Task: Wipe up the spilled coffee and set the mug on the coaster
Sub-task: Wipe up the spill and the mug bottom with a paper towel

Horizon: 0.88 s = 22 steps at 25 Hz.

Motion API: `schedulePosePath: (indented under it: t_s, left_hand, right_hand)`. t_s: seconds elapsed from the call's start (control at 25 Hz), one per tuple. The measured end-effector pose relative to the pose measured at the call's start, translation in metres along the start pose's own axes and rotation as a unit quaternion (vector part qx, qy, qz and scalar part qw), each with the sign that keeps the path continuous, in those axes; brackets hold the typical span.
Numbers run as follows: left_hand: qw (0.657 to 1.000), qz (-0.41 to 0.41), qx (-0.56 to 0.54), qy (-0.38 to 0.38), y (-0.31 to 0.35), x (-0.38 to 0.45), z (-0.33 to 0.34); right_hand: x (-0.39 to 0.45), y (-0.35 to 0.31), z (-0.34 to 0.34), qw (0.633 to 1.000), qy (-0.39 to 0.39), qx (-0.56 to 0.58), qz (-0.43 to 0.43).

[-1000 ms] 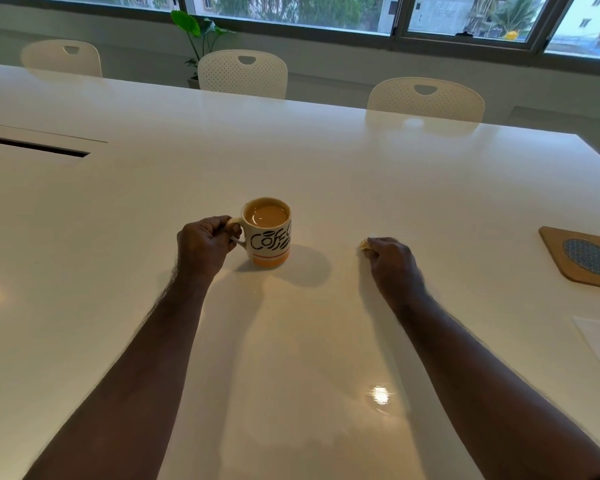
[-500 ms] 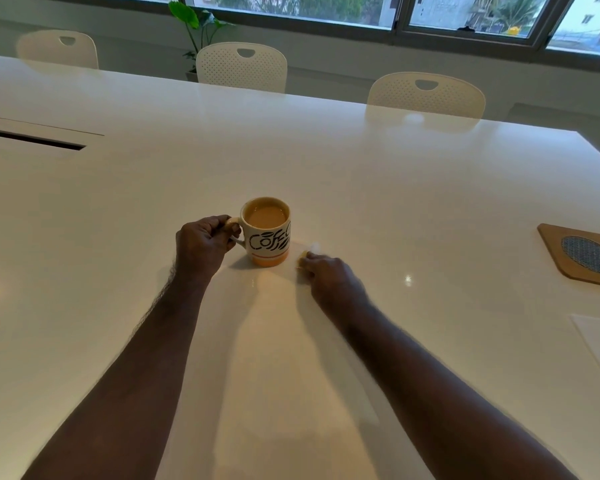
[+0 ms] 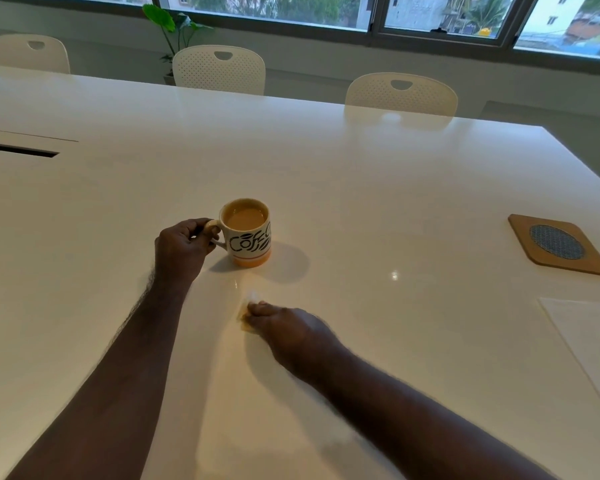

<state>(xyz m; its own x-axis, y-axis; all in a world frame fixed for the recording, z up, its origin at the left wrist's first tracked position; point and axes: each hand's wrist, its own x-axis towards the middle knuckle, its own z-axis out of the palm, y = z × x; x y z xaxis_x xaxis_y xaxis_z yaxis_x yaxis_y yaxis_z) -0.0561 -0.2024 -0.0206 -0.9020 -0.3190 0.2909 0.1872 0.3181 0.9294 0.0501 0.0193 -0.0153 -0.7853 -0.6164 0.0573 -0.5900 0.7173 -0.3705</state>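
Observation:
A white mug (image 3: pixel 248 237) with black lettering and an orange base stands on the white table (image 3: pixel 361 188), full of milky coffee. My left hand (image 3: pixel 182 249) grips its handle. In front of the mug, my right hand (image 3: pixel 284 329) presses a small crumpled tissue (image 3: pixel 247 318), stained light brown, onto the tabletop, with only the tissue's edge showing past the fingers. A square cork coaster (image 3: pixel 558 244) with a round grey woven centre lies at the far right, well away from the mug.
A white sheet (image 3: pixel 589 344) lies at the right edge below the coaster. A dark slot (image 3: pixel 18 150) is cut into the table at the left. White chairs (image 3: pixel 219 69) line the far side, with a potted plant (image 3: pixel 174 32) behind them.
My right hand has swept the tissue leftward to the mug's side, then back toward me to a spot in front of the mug. My left hand and the mug stayed put.

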Motion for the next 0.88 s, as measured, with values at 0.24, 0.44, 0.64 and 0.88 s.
schedulePosePath:
  t_s: [0.24, 0.44, 0.64, 0.88]
  left_hand:
    - [0.999, -0.022, 0.037, 0.018, -0.003, -0.005, 0.003]
    - [0.951, 0.170, 0.158, 0.204, 0.026, -0.033, -0.011]
    - [0.912, 0.354, 0.133, 0.158, 0.071, -0.087, 0.006]
    - [0.925, 0.348, 0.081, -0.127, 0.109, -0.163, 0.068]
  right_hand:
    - [-0.097, 0.056, -0.017, 0.980, 0.062, 0.118, 0.150]
    - [-0.205, 0.117, -0.050, 0.931, 0.193, 0.037, 0.309]
    - [-0.257, 0.121, -0.074, 0.871, 0.261, -0.058, 0.412]
    - [-0.290, 0.083, -0.082, 0.835, 0.387, 0.006, 0.391]
